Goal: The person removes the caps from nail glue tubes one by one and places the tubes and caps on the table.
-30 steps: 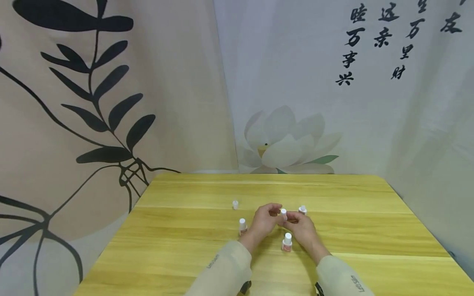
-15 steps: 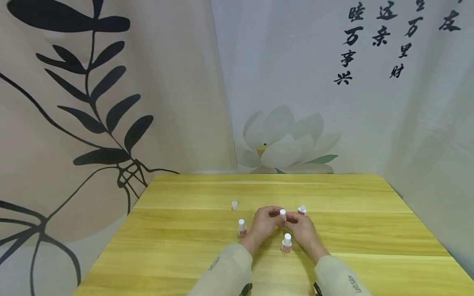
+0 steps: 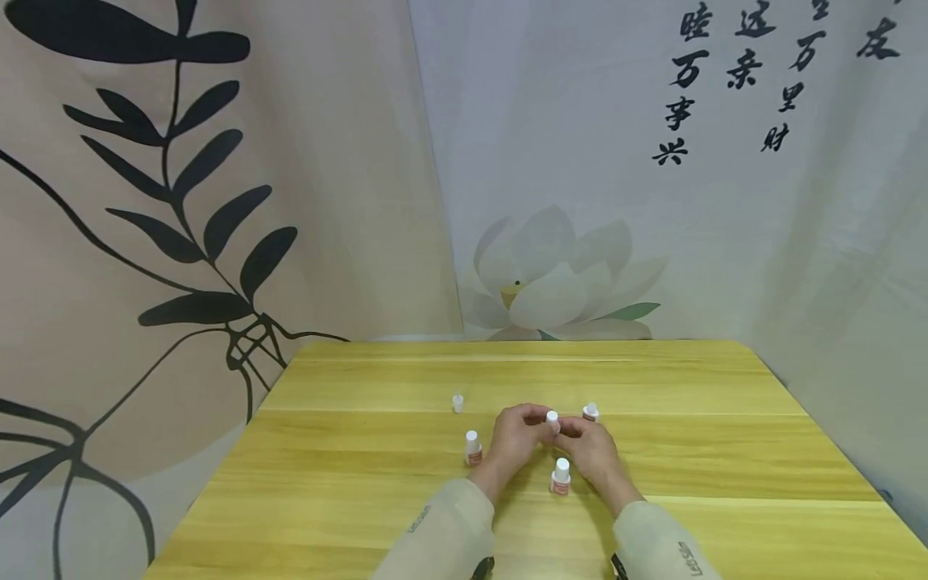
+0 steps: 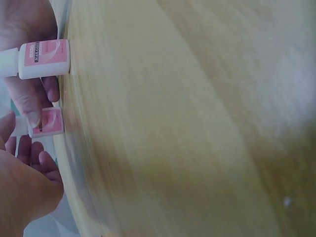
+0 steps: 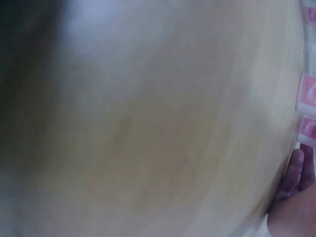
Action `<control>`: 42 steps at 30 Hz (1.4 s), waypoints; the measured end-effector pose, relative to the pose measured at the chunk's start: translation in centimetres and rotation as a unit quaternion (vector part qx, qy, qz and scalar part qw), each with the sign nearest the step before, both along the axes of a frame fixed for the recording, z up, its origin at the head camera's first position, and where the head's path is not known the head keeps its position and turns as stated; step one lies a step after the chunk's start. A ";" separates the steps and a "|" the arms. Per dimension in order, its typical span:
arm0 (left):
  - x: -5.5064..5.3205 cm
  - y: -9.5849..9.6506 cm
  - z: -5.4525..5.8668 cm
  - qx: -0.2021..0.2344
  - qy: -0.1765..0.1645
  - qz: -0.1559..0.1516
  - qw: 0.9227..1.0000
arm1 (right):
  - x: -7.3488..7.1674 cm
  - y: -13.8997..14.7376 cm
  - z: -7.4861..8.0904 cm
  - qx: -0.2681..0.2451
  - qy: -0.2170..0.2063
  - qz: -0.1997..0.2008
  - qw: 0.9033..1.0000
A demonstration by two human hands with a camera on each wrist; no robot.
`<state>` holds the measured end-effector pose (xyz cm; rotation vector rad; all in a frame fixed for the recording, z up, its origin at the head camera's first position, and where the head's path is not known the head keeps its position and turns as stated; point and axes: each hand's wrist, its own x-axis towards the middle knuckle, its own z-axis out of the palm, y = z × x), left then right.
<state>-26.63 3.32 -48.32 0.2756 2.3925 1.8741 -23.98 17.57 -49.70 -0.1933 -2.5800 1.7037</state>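
Both hands meet over the table around a small nail glue bottle (image 4: 51, 122) with a pink label. My right hand (image 3: 592, 452) grips its body, thumb across the label in the left wrist view. My left hand (image 3: 516, 441) has its fingertips at the white cap (image 3: 553, 417), pinching it. Just in front of the hands stands another nail glue bottle (image 3: 561, 477), upright with its white cap on. A similar bottle (image 3: 474, 448) stands beside the left wrist. Behind the right fingertips is a bottle (image 3: 590, 412), its lower part partly hidden.
A small whitish translucent piece (image 3: 457, 403) stands on the wooden table (image 3: 348, 451), beyond the left hand. Behind the table's far edge hangs a printed curtain (image 3: 362, 201). Only the edges of bottles show at the side of the right wrist view.
The hands stay together on the held bottle, with the left fingers drawn in closer round its cap than a second ago. The whole head view has shifted slightly; the standing bottles keep their places.
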 end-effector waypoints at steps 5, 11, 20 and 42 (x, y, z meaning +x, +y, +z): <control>0.0 0.0 -0.1 0.002 -0.010 0.007 1.000 | 0.0 0.0 -0.2 0.006 -0.001 0.001 1.000; 0.0 -0.3 -0.1 0.008 0.007 0.002 1.000 | 0.1 0.0 0.0 0.014 0.006 0.006 1.000; -0.1 -0.4 -0.2 0.008 0.013 -0.007 1.000 | 0.4 0.0 0.3 0.016 -0.006 0.007 1.000; -0.2 -0.3 -0.3 -0.002 0.009 0.000 1.000 | 0.1 0.1 0.0 0.027 0.006 0.005 1.000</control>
